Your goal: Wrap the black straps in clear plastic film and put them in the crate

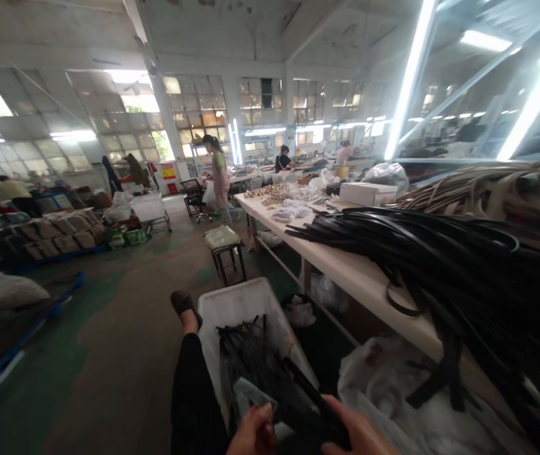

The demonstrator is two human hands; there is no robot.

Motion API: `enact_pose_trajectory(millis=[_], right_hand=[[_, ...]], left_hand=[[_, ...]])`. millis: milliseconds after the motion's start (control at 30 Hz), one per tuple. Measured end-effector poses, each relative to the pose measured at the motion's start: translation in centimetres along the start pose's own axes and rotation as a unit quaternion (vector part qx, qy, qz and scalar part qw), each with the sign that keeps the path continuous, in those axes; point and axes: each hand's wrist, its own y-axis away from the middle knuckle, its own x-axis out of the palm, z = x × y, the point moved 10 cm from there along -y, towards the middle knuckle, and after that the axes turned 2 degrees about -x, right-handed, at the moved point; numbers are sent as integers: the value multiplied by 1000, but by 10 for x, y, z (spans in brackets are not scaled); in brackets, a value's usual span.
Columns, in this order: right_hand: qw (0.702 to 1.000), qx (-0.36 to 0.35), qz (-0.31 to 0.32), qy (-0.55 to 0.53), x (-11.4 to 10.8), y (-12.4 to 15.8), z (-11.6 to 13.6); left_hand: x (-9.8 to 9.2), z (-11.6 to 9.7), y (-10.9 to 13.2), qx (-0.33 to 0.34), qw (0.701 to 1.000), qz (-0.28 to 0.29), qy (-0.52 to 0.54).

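At the bottom of the view, my left hand [253, 433] is closed, its fingertips pinching a small translucent, pale bluish flat piece [254, 393] that looks like plastic film. My right hand [357, 430] is wrapped around dark straps [317, 401], blurred by motion, which stretch forward and left over a white plastic bin [232, 294]. More black straps [246, 344] lie inside that bin, between my leg and the table. Part of the bin's near end is hidden by my hands and the straps.
A long table [326, 253] on the right bears a big pile of black straps [416, 240], brown straps [482, 189] and a white box [367, 193]. Below it sits a plastic bag [388, 385]. A stool [225, 240] stands ahead; a person [220, 174] stands beyond it.
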Motion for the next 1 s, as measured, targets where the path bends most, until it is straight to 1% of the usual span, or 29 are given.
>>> enact_pose_trajectory(millis=[33, 67, 100, 133, 167, 200, 233, 267, 367, 400, 433, 467, 533, 600, 633, 667, 733, 800, 867, 933, 1000], right_hand=[[1000, 11, -3, 1, -2, 3, 2], [1000, 20, 1, -3, -3, 4, 6], [1000, 21, 13, -13, -1, 3, 13], [999, 20, 25, -23, 2, 0, 21], [999, 20, 27, -31, 2, -4, 27], [999, 18, 31, -40, 3, -8, 32], [998, 18, 42, -49, 3, -10, 35], [997, 17, 56, -58, 3, -10, 35], [992, 18, 98, -80, 0, -1, 30], [992, 20, 98, -82, -1, 2, 28], [992, 21, 93, -82, -2, 2, 27], [993, 20, 85, -81, -2, 1, 27], [994, 17, 67, -81, 3, -6, 31], [993, 14, 63, -96, 8, -15, 36], [992, 13, 68, -108, 9, -17, 38], [990, 14, 77, -121, 9, -18, 40], [985, 17, 101, -141, 5, -13, 40], [983, 22, 105, -148, 1, -8, 38], [984, 22, 89, -151, 1, -8, 39], [985, 12, 66, -162, 5, -14, 42], [982, 5, 63, -180, 11, -21, 44]], left_hand=[[-2, 30, 8, -17, 1000, -8, 22], [0, 55, 15, -33, 999, -7, 42], [5, 73, 22, -47, 997, 2, 58], [13, 86, 27, -61, 995, 20, 70], [21, 91, 30, -72, 994, 43, 76], [26, 91, 31, -77, 992, 59, 76], [27, 86, 29, -75, 992, 62, 76], [22, 78, 27, -69, 993, 54, 79], [-2, 57, 19, -53, 994, 5, 97], [-7, 55, 19, -53, 994, -4, 100], [-7, 55, 19, -56, 994, -3, 99], [-3, 58, 21, -61, 994, 8, 94], [12, 66, 25, -70, 993, 43, 81], [24, 68, 28, -70, 993, 65, 76], [24, 66, 28, -63, 993, 62, 79], [20, 60, 26, -52, 994, 49, 85], [6, 46, 23, -29, 995, 14, 97], [-3, 36, 21, -22, 995, -2, 96], [2, 37, 22, -31, 996, 17, 81], [16, 44, 25, -38, 996, 50, 68], [27, 49, 28, -36, 995, 76, 60]])
